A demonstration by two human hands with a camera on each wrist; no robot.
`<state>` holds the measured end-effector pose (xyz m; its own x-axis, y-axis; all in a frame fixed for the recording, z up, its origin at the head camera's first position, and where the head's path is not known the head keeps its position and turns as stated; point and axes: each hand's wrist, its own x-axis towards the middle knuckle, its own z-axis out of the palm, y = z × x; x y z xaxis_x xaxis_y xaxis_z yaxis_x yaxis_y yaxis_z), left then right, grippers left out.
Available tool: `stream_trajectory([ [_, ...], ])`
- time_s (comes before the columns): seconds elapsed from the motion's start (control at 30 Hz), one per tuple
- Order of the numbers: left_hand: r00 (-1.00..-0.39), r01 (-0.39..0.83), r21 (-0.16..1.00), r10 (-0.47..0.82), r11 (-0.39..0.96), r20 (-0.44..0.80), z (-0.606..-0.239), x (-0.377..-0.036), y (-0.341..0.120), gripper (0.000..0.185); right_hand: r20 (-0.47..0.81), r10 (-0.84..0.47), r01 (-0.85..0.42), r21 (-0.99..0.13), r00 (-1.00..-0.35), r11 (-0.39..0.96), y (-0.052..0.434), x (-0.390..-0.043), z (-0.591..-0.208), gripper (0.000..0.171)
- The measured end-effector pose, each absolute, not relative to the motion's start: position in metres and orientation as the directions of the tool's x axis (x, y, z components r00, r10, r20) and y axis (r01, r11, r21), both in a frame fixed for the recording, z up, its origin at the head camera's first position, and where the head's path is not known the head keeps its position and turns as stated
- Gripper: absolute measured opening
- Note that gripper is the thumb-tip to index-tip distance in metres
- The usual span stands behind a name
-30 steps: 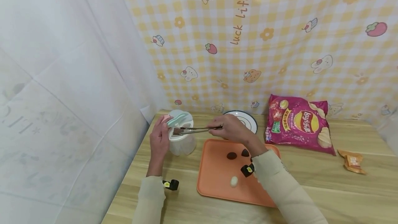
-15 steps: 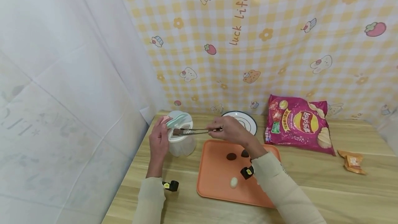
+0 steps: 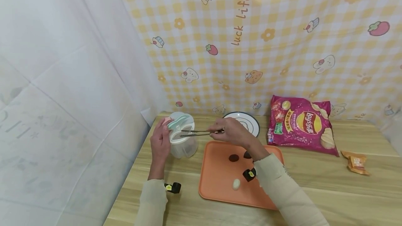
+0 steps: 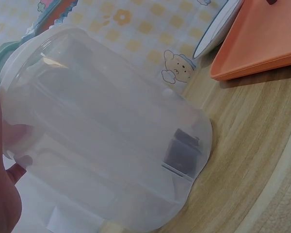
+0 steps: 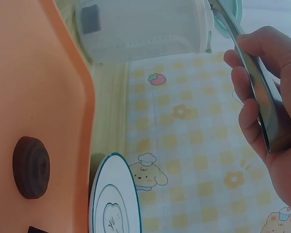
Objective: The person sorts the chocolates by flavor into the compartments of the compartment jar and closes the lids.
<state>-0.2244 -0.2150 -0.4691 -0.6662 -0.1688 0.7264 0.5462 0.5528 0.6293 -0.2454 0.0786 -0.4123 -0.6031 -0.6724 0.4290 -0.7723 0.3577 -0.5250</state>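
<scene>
The left hand [image 3: 160, 142] curls its grip around the side of one translucent plastic jar [image 3: 183, 141], which stands on the wooden worktop [image 3: 329, 180] just left of the tray, its pale green lid [image 3: 179, 119] tipped up at the far rim. The right hand [image 3: 231, 132] pinches one pair of metal tongs [image 3: 197, 133], held level with the tips over the jar's open mouth; nothing shows between the tips in the head view. The left wrist view shows one dark square piece [image 4: 182, 148] lying at the bottom of the jar. One orange tray [image 3: 216, 184] sits in front of the person and carries two dark brown chocolate pieces [image 3: 233, 157] near its far edge, one of them half hidden behind the right wrist, and one pale oval sweet [image 3: 236, 183] nearer the person. One white plate with a dark rim [image 3: 249, 120] lies behind the tray, partly covered by the right hand. One pink crisp bag [image 3: 300, 124] lies to the right of the plate, and one small orange wrapper [image 3: 356, 162] lies further right, well apart from the tray.
</scene>
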Motion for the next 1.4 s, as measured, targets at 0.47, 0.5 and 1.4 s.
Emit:
stream_trajectory([
  [0.47, -0.663, 0.569, 0.636, -0.168, 0.521, 0.730, -0.451, -0.212, -0.204, 0.025, 0.453, -0.676, -0.786, -0.527, -0.582, 0.323, 0.102, -0.240, -0.410, 0.022],
  [0.5, -0.666, 0.568, 0.643, -0.172, 0.514, 0.726, -0.447, -0.209, -0.202, 0.025, 0.450, -0.677, -0.785, -0.525, -0.583, 0.327, 0.106, -0.239, -0.410, 0.023],
  [1.4, -0.643, 0.588, 0.622, -0.168, 0.517, 0.747, -0.441, -0.206, -0.199, 0.024, 0.207, -0.725, -0.721, -0.454, -0.657, 0.524, 0.190, -0.220, -0.446, 0.019],
])
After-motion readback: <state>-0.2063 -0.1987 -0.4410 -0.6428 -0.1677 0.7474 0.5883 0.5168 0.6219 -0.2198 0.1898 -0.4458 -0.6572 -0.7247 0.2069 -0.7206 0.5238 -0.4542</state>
